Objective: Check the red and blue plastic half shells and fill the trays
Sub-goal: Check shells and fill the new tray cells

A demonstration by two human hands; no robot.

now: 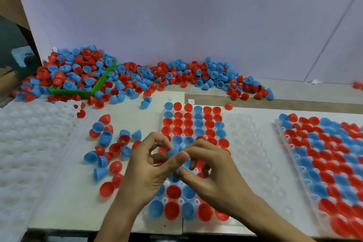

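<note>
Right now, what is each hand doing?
Left hand: pinching a blue shell over the middle tray.
Right hand: fingers pinching the same blue shell.

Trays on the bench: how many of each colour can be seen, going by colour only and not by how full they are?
Clear dimpled plastic trays: 3
Green plastic tray: 1
Total: 4

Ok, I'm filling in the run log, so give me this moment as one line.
step: checking shell | both hands pinch blue half shell | over middle tray, partly filled | right tray full | loose pile behind
</note>
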